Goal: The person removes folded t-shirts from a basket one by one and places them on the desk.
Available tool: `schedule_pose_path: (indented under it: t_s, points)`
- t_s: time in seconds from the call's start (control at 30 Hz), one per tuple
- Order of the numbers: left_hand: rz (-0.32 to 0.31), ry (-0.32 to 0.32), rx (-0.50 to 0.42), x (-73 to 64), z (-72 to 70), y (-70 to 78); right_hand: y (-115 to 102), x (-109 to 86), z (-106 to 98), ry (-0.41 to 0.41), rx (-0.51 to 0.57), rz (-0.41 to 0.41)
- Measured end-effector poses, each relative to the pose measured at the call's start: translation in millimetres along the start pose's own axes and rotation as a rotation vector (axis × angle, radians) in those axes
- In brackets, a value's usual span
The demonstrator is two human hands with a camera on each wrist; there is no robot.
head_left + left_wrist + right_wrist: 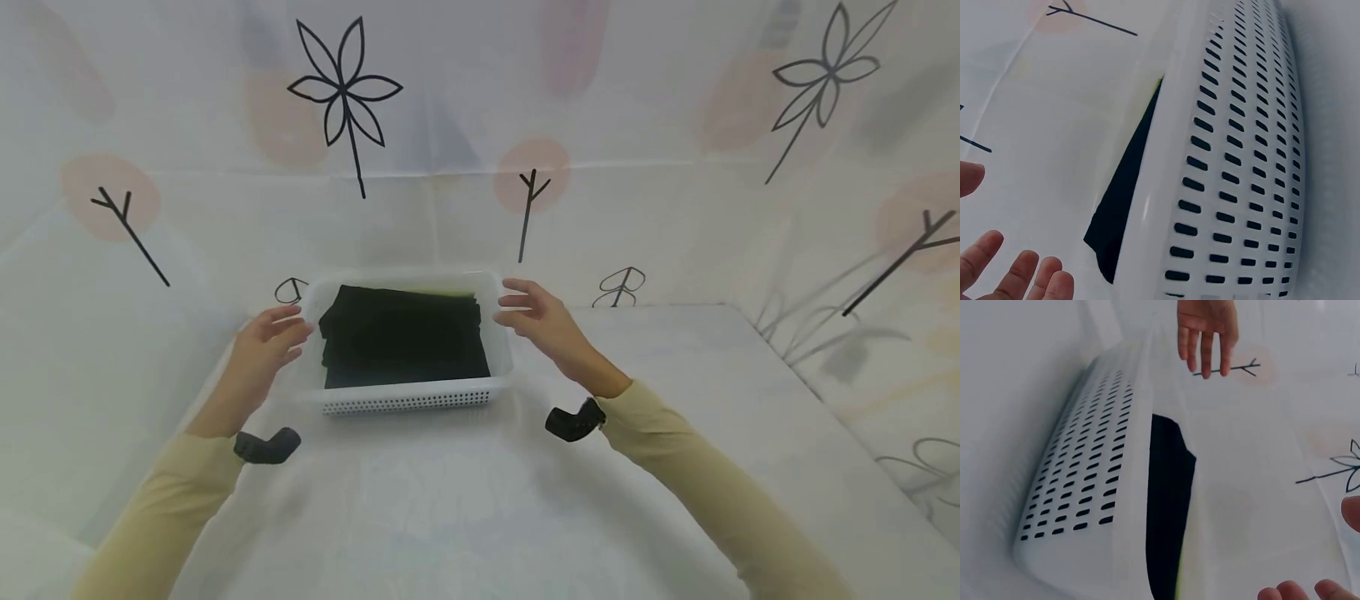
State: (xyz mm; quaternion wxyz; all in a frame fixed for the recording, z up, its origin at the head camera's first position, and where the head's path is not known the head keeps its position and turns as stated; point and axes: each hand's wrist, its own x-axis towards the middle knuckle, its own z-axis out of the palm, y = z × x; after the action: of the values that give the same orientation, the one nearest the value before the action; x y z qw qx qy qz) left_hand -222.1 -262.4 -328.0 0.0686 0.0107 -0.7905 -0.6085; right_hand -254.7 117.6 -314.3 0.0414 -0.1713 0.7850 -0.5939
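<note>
A white plastic basket [408,398] with slotted sides stands on the white-covered table. Inside it lies a stack of dark, flat cloth-like material [405,337], with a thin yellow-green strip [450,292] showing along its far edge. My left hand [262,350] hovers by the basket's left end, fingers spread and holding nothing. Off the right end is my right hand [543,325], its fingers relaxed and pointing inward over the rim. In the left wrist view, the left fingertips [1013,275] are apart from the basket wall [1235,162]. The right wrist view shows both hands empty.
A white cloth with line-drawn flowers and pink spots [435,125] hangs behind the table and along its sides. The white tabletop [420,508] extends in front of the basket and to its right. A dark device [573,419] sits at each wrist.
</note>
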Motion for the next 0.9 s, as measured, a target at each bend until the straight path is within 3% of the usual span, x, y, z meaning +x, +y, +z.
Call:
schedule_pose_path:
  t_s: [0.2,0.43,0.9]
  points:
    - [-0.019,-0.016,0.039,7.4,6.4,-4.9,4.4,12.5,16.1,-0.016,0.004,0.046]
    - [-0.059,-0.009,0.000,15.1,10.3,-11.7,11.1,24.5,31.5,-0.004,-0.011,0.117]
    - [-0.101,-0.029,0.062,24.4,14.4,-17.3,17.8,39.9,50.8,-0.039,-0.068,0.224]
